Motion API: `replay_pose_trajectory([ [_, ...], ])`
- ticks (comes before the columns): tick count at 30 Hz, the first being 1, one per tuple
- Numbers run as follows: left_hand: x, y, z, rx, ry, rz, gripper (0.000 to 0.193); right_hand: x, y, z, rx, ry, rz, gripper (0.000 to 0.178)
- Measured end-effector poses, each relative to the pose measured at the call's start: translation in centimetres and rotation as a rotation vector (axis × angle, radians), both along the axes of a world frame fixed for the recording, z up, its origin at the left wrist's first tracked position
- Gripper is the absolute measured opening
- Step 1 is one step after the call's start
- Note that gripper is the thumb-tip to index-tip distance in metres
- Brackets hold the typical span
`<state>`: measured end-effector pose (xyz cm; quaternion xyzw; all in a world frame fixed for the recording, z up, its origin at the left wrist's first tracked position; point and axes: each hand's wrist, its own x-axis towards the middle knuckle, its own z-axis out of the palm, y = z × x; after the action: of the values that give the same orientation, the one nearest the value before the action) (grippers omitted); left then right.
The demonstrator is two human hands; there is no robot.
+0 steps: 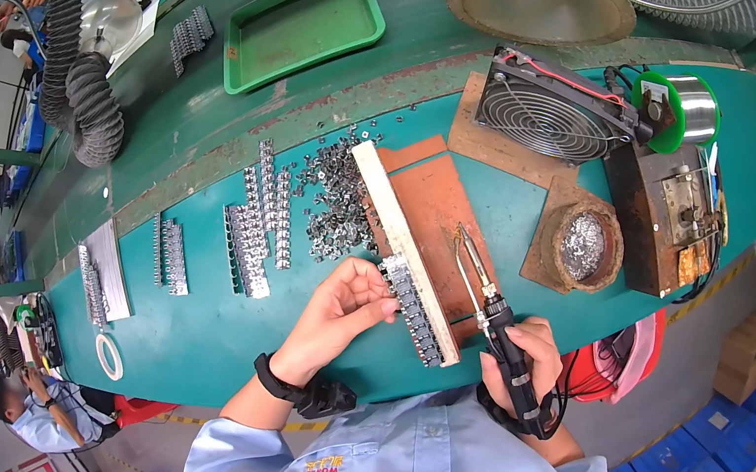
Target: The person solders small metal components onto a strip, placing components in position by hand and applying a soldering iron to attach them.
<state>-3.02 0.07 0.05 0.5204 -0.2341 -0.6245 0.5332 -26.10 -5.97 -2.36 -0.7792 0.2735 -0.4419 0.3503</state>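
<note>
My left hand (337, 314) pinches a row of small grey metal parts (416, 318) between thumb and fingers. This row lies along the near end of a pale wooden bar (399, 230), which sits on a reddish-brown board (447, 213). In my right hand (536, 357) is a black-handled soldering iron (509, 363) with a thin metal tube beside its tip. The tip points away from me over the board, apart from the row. Just left of the bar spreads a pile of loose small metal parts (340, 205).
Several rows of parts (246, 249) stand at left. A green tray (308, 29) lies at the back. On the right are a fan (558, 116), a solder spool (688, 116), a round pot (583, 245) and a rusty metal box (651, 217). Other people (54, 407) sit nearby.
</note>
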Motion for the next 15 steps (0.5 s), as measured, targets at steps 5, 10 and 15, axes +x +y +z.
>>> replay_pose_trajectory([
  [5,0.34,0.21,0.02,0.036,0.027,-0.063,0.01,0.08,0.05,-0.11,0.002,-0.014,-0.01,0.04],
  [10,0.46,0.43,-0.17,0.054,-0.031,-0.185,0.006,0.07,0.22,-0.07,0.004,-0.031,-0.029,0.039],
  [15,0.32,0.61,-0.27,0.03,-0.058,-0.179,0.011,0.01,0.16,0.08,0.028,-0.048,-0.069,0.041],
])
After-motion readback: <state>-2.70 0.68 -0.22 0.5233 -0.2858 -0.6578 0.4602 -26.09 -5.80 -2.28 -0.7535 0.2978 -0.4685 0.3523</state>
